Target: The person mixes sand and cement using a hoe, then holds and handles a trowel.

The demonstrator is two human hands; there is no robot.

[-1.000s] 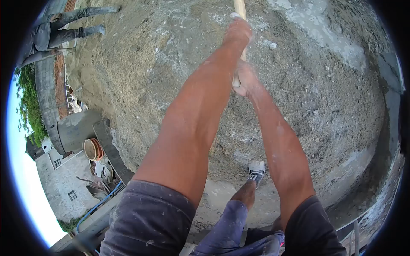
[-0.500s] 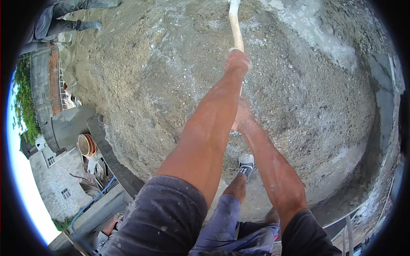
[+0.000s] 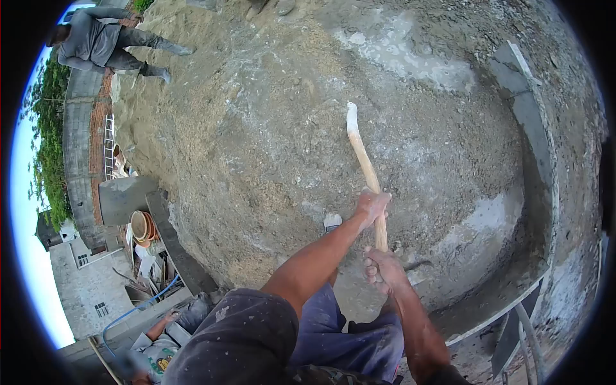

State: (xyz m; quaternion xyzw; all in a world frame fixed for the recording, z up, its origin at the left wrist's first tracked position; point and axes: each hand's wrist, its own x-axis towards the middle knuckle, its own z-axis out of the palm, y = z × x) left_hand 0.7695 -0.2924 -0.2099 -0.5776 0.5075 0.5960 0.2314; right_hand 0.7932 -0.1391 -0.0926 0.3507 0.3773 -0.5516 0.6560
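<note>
Fingers: those of your left hand [image 3: 373,205] close around the middle of a wooden handle [image 3: 366,163]; those of your right hand [image 3: 384,268] curl in around it nearer to you, with no clear gap showing.
Wooden handle: slants over the gritty ground [image 3: 224,160], its bent, whitened end [image 3: 351,119] pointing far and a little left. Past your right hand it is hidden, so you cannot tell what it ends in.
Dark curved shape: just right of your right hand [image 3: 418,264]; too small to tell whether it belongs to the tool.
Grip risk: dust or damp on your skin could let the smooth wood twist or slide, especially if your hands pull unevenly.
Footing risk: your shoe [image 3: 332,222] is near the handle, left of it; a low, careless swing could catch it, and loose grit could make you slip.
Co-worker: a person [image 3: 99,40] stands far left, well apart from the handle.
Nearer person: another [image 3: 160,353] is at the near left, close to your left sleeve [image 3: 247,330]; stepping or swinging that way could bump them.
Low wall [image 3: 553,186]: curves along the right and near right, limiting a wide sweep there.
Baskets [image 3: 142,226]: grouped at the left, beyond the ground's edge.
</note>
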